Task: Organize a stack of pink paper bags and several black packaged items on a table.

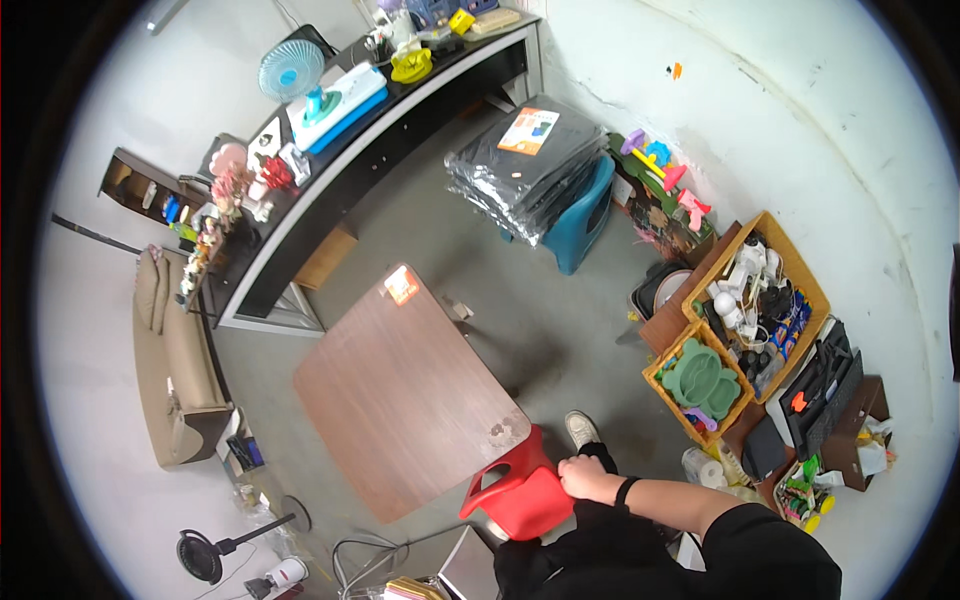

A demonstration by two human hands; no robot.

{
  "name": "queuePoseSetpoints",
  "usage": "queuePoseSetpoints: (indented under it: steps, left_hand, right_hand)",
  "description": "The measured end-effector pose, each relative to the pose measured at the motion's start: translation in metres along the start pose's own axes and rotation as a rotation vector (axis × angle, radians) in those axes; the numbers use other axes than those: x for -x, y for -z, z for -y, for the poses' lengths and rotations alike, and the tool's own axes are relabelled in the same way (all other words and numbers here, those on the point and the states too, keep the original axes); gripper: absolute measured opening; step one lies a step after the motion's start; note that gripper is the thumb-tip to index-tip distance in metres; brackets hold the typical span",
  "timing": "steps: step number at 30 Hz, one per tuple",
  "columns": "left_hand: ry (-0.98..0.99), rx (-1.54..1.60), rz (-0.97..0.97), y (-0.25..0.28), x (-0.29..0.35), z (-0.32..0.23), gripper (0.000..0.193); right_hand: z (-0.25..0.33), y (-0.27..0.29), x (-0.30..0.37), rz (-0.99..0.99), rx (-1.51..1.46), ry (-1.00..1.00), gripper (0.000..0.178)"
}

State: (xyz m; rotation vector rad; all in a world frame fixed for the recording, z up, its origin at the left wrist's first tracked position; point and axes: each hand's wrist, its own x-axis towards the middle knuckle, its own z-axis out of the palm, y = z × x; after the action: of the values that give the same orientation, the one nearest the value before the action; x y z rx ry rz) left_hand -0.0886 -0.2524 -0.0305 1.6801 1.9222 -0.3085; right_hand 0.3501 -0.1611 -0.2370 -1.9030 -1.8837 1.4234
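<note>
My right hand (580, 477), fingers bent, was at the right edge of the red plastic chair (540, 498); whether I gripped it, I couldn't tell. That chair stood just left of my hand, by the near-right corner of the brown wood-grain table (410, 400). An orange-and-white rectangular label (401, 285) lay at the table's far corner; a larger orange-and-white printed sheet (528, 131) topped the dark plastic-wrapped stack (490, 168).

A chair (532, 497) stands between table (410, 400) and right hand (584, 477). Baskets (801, 262) sit right. Behind, a box (347, 112) lies on the desk (410, 145).
</note>
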Motion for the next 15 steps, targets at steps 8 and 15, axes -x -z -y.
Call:
queuePoseSetpoints:
  steps: [8, 15]
  left_hand:
    - [0.157, 0.214, -0.121, -0.019, 0.03, -0.012, 0.032]
    - [0.308, 0.463, -0.19, -0.074, 0.089, -0.005, 0.037]
  right_hand:
    - [-0.042, 0.056, -0.004, 0.067, -0.047, 0.048, 0.025]
    - [-0.083, 0.077, 0.006, 0.249, 0.292, 0.037, 0.035]
